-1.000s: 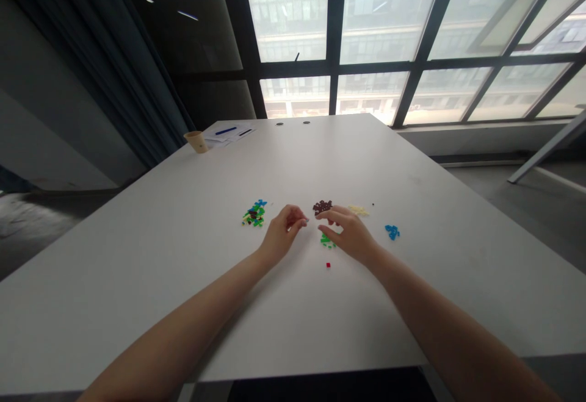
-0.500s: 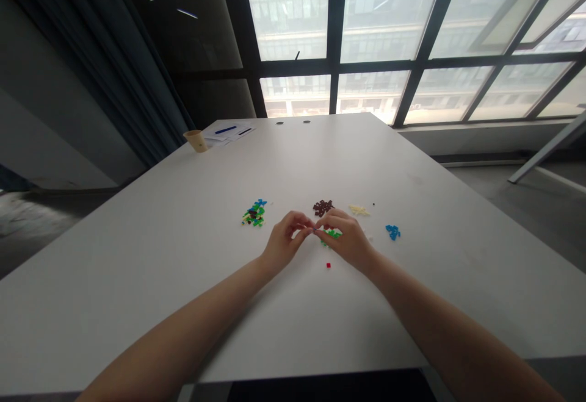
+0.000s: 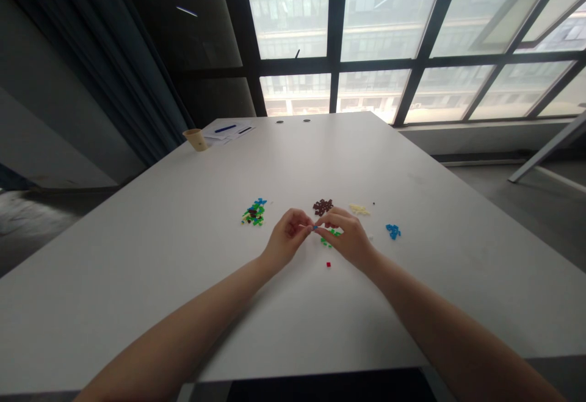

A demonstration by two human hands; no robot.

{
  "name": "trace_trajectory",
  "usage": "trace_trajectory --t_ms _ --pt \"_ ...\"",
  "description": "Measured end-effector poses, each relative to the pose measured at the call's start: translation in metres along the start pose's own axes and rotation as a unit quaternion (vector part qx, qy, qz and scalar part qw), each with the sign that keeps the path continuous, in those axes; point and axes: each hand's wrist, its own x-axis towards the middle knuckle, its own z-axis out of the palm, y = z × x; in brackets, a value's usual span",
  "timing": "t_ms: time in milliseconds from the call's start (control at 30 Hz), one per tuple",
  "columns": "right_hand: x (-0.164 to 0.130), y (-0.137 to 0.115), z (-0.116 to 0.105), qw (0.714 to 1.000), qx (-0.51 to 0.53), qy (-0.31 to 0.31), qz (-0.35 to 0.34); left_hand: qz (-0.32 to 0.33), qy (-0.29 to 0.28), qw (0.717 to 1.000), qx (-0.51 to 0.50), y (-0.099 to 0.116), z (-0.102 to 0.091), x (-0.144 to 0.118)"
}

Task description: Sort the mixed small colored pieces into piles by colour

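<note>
Blue plastic, a tiny brick (image 3: 314, 228), sits pinched between the fingertips of the left hand (image 3: 286, 241) and the right hand (image 3: 347, 238), which meet just above the white desk (image 3: 183, 255) with fingers curled inward. A piece this small looks nearly weightless, rigid and smooth, so it is likely to slip or flick away; gripping its flat sides between thumb and forefinger seems the surest hold. Green pieces (image 3: 328, 238) lie under the right hand, a lone red piece (image 3: 328, 264) just nearer the person. Beyond are a brown pile (image 3: 323, 207), a cream cluster (image 3: 359, 210), a blue cluster (image 3: 392, 230) to the right and a mixed green-and-blue heap (image 3: 254, 213) to the left. A paper cup (image 3: 195, 139) and papers (image 3: 227, 130) stand at the desk's far corner.
</note>
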Motion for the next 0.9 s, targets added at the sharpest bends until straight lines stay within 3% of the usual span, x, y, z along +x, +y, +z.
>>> trace_trajectory --t_ms 333,467,600,733,800,900 --pt "-0.001 -0.002 0.002 1.0 -0.005 -0.016 0.007 -0.073 -0.006 0.996 -0.058 -0.002 -0.001 0.004" --pt "0.005 0.008 -0.018 0.997 -0.058 -0.042 0.023 -0.077 0.012 0.996 -0.033 -0.008 -0.006 0.006" --pt "0.006 0.042 -0.073 0.966 -0.196 -0.05 0.164 -0.075 0.039 0.996 -0.011 -0.019 -0.015 0.008" --pt "-0.005 0.077 -0.125 0.88 -0.294 -0.101 0.359 -0.072 0.042 0.997 0.002 -0.027 -0.021 0.009" --pt "-0.012 0.089 -0.138 0.849 -0.295 -0.126 0.42 -0.074 0.04 0.996 0.006 -0.027 -0.021 0.009" --pt "-0.016 0.096 -0.141 0.835 -0.276 -0.156 0.449 -0.077 0.038 0.996 0.008 -0.025 -0.021 0.008"
